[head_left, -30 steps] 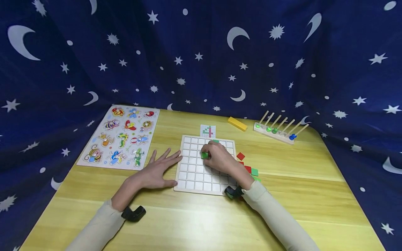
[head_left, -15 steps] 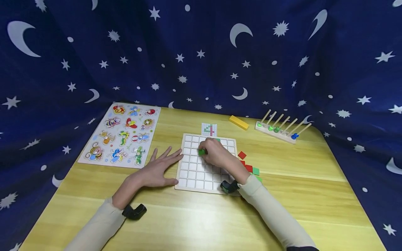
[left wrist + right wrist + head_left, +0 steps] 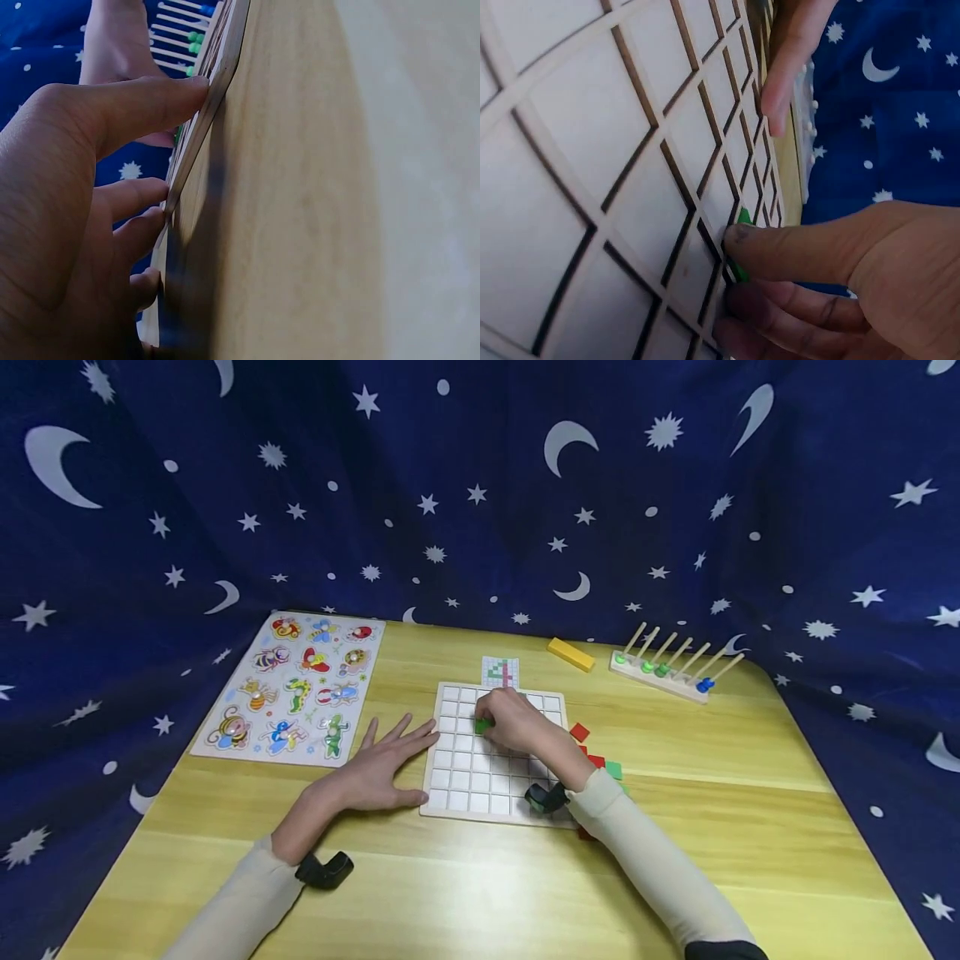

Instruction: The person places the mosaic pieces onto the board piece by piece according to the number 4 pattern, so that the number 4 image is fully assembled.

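A wooden grid board (image 3: 459,781) with white square cells lies on the table. At its left edge rests my left hand (image 3: 371,777), fingers spread and straight; in the left wrist view the thumb (image 3: 180,97) and fingertips touch the board's side. Over the upper middle of the grid, my right hand (image 3: 513,722) pinches a small green square tile (image 3: 482,726) between thumb and fingers. The right wrist view has that green tile (image 3: 744,216) down at the grid's dividers, partly covered by the thumb (image 3: 780,244). The right hand hides several cells behind it.
Red tiles (image 3: 579,732) and green tiles (image 3: 613,769) lie right of the board, some under the forearm. A small pattern card (image 3: 500,672) lies behind it. Farther back are a yellow block (image 3: 571,654) and a peg stand (image 3: 658,678). An insect puzzle board (image 3: 288,689) lies left.
My right hand has shifted slightly left across the grid with the green tile, then stayed nearly still. The left hand keeps its place at the board's edge.
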`<state>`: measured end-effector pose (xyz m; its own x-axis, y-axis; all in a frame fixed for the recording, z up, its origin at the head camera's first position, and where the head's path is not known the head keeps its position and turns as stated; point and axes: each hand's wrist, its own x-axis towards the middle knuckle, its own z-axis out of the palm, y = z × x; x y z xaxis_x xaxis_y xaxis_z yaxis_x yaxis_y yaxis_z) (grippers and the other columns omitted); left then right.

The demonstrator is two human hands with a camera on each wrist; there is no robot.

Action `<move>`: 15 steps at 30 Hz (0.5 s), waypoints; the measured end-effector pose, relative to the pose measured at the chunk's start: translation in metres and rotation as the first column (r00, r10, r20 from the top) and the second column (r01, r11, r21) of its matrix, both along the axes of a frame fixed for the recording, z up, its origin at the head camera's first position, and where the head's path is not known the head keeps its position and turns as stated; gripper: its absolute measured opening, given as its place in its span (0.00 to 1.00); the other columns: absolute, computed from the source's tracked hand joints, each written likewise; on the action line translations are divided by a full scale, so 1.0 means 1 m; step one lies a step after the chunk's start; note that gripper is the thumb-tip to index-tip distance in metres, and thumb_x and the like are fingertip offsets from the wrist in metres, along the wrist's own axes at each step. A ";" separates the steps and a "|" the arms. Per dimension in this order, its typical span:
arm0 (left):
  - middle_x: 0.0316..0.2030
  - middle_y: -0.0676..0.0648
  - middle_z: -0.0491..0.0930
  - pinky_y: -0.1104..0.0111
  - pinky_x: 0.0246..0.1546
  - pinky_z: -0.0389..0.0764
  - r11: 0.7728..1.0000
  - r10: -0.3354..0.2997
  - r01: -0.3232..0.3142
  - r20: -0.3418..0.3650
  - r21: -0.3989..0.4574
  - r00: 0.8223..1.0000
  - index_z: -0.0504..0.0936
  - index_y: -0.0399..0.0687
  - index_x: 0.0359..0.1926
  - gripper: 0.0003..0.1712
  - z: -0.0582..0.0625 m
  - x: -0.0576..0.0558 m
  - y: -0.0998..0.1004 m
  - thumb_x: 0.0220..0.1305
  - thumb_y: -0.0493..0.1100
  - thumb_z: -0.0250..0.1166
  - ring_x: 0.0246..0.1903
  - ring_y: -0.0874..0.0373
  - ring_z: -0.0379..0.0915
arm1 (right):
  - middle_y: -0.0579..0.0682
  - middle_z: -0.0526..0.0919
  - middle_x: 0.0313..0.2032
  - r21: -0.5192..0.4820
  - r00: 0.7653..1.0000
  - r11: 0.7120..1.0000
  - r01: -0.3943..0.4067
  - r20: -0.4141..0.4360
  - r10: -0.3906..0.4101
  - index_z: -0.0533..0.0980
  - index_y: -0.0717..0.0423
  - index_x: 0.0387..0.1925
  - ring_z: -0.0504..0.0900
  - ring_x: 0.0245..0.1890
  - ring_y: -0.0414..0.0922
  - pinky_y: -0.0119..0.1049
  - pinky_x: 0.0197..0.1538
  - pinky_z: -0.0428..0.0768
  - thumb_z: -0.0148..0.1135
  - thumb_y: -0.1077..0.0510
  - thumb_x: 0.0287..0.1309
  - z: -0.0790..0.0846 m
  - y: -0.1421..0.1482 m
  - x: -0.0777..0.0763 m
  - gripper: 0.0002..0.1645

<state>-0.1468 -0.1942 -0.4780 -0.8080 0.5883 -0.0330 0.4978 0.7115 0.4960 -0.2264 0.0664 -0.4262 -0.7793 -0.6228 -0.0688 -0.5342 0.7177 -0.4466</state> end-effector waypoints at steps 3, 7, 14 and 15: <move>0.78 0.54 0.46 0.37 0.68 0.24 1.000 -0.001 0.001 0.009 0.007 1.000 0.56 0.57 0.79 0.52 -0.003 0.001 0.003 0.58 0.64 0.69 0.77 0.46 0.32 | 0.54 0.86 0.35 -0.054 0.999 0.998 -0.020 -0.029 0.018 0.85 0.63 0.42 0.82 0.33 0.46 0.37 0.36 0.80 0.72 0.69 0.52 0.002 0.011 0.006 0.13; 0.78 0.53 0.46 0.36 0.68 0.24 1.000 -0.015 0.015 0.005 0.022 1.000 0.57 0.56 0.78 0.52 -0.007 0.001 0.007 0.59 0.65 0.68 0.77 0.45 0.32 | 0.58 0.86 0.41 -0.120 0.993 0.993 0.001 -0.119 -0.016 0.83 0.65 0.46 0.85 0.37 0.50 0.41 0.40 0.84 0.72 0.64 0.56 0.016 0.041 0.020 0.15; 0.78 0.53 0.48 0.36 0.68 0.23 0.999 0.005 -0.005 -0.004 0.040 1.000 0.58 0.56 0.78 0.53 -0.003 0.000 0.001 0.57 0.63 0.71 0.77 0.45 0.33 | 0.56 0.86 0.39 -0.075 0.967 0.987 0.140 -0.204 -0.153 0.84 0.63 0.43 0.85 0.35 0.51 0.45 0.38 0.83 0.72 0.63 0.55 0.033 0.109 0.043 0.13; 0.78 0.54 0.48 0.37 0.68 0.23 0.999 0.006 -0.006 -0.005 0.036 1.000 0.58 0.56 0.78 0.53 -0.003 -0.001 0.000 0.57 0.63 0.71 0.77 0.46 0.33 | 0.56 0.86 0.39 -0.064 0.966 0.987 0.150 -0.201 -0.160 0.85 0.62 0.43 0.85 0.35 0.50 0.45 0.37 0.83 0.72 0.63 0.55 0.031 0.118 0.046 0.13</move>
